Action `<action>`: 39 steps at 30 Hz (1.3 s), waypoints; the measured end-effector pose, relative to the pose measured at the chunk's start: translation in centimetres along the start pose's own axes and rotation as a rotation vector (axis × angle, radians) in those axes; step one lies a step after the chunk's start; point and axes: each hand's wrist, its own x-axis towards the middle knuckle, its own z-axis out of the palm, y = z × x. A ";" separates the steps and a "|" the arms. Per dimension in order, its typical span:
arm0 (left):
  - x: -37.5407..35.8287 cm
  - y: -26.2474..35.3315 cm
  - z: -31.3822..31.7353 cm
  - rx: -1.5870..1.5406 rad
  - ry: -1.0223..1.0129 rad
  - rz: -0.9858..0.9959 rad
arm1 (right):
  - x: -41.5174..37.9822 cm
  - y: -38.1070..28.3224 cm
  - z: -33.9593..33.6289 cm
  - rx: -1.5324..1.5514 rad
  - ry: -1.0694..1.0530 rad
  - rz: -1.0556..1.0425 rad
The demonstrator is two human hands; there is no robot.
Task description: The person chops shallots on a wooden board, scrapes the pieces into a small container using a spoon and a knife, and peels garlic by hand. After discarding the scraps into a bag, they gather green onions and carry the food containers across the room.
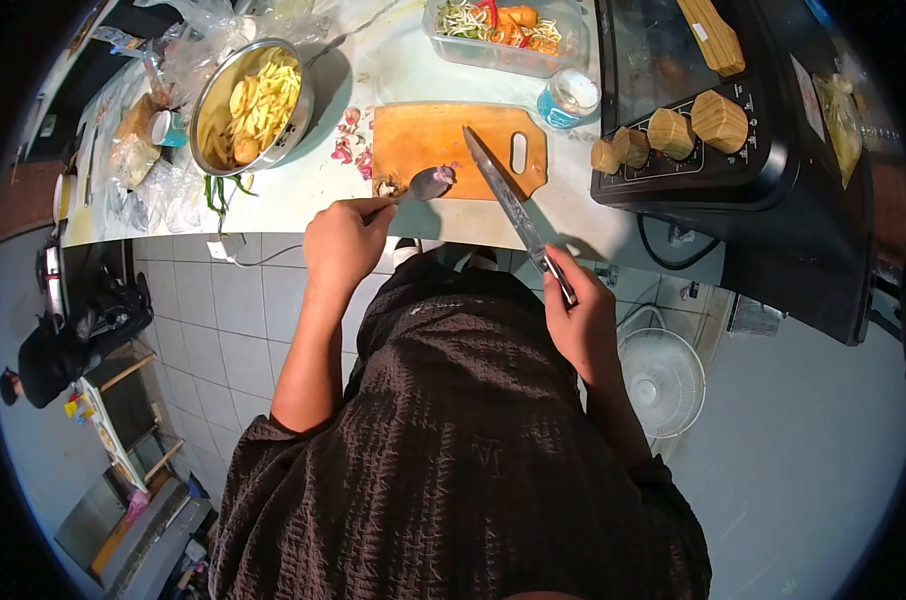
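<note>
Probably mid-scoop: my left hand [345, 240] pinches the spoon [429, 184] by chopped shallot [443, 174] on the cutting board's [413, 135] near side, right hand [585, 312] grips the knife [508, 200]; next move needs level spoon, blade clear.

Left fingers [375, 206]: grey metal spoon [428, 185]. Right fingers [565, 266]: silver-grey metal knife [503, 190]. Ahead of both: orange-brown wooden cutting board [423, 135]; off-white table [283, 205], faint grey-green marbling. Behind both: dark-brown fabric shirt [453, 430], crinkled pattern.

Bright countertop, dark fisheye edges
</note>
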 end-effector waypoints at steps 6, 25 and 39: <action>0.4 -0.4 -0.1 0.032 -0.011 -0.024 | 2.6 -0.1 0.3 -0.080 0.024 -0.134; 1.6 0.4 0.2 0.025 -0.043 -0.021 | 0.9 -0.2 -2.6 -0.058 -0.117 -0.021; 2.1 0.1 0.0 0.005 -0.080 -0.028 | 0.4 0.0 -2.9 -0.101 -0.079 -0.080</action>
